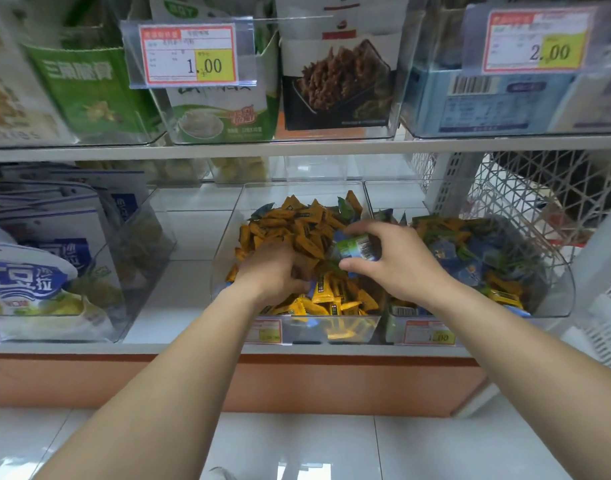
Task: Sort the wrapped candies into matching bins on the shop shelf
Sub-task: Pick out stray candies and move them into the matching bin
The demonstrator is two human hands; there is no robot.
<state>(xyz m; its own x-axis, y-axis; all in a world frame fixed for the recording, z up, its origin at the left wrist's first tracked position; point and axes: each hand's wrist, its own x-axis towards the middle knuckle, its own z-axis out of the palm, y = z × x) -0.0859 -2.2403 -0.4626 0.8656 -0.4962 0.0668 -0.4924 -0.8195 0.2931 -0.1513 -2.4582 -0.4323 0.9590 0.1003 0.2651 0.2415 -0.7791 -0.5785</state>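
Clear hard-plastic mid bin (224, 244), rounded corners, holds a heap of crinkly orange candies (297, 226), pillow and triangle shapes. My left hand (272, 271) digs into that heap, fingers curled under wrappers; can't tell if it grips any. My right hand (397, 261) pinches a glossy green-blue candy (356, 245), barcode showing, just above the wall between mid bin and right bin (563, 292), which holds blue, green & orange pieces. White shelf (186, 244) shows left of mid bin; upper shelf edge (331, 147) runs overhead.

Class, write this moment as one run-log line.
left hand: fingers among orange candies | right hand: pinches green-blue candy | place: right edge of middle bin
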